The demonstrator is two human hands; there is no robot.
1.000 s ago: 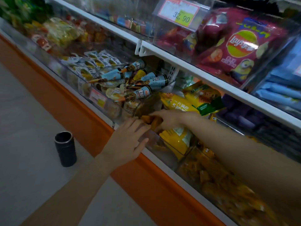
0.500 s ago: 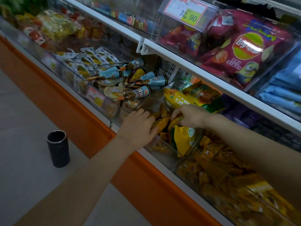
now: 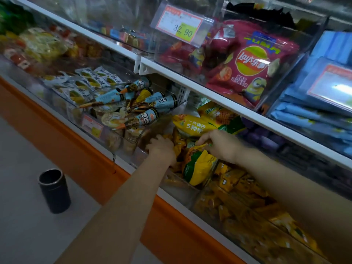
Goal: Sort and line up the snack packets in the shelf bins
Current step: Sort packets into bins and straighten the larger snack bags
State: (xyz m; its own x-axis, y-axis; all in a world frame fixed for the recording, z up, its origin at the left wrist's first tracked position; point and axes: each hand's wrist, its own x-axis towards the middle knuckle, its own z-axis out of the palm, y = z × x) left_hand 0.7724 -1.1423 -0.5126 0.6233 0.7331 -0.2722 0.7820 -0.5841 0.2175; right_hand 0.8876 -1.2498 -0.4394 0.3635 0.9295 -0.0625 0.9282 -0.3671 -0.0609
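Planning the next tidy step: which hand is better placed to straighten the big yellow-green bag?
Right. The right hand grips the yellow-green bag by its top; the left hand sits beside it among small orange packets.

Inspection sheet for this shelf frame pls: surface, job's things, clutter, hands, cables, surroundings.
Surface: row of clear plastic bins on the lower shelf, packed with stock.
Job's things: yellow-and-green snack bag tilted in a bin; small orange packets loose beside it.
Clutter: blue cone-shaped packets heaped criss-cross in the next bin; red Lay's crisp bag on the shelf above.
Hands: left hand curled among the small orange packets, grip unclear from blur; right hand pinches the top of the yellow-and-green snack bag.
Cables: nothing seen.
Surroundings: black cylindrical cup on the grey floor; orange base panel.
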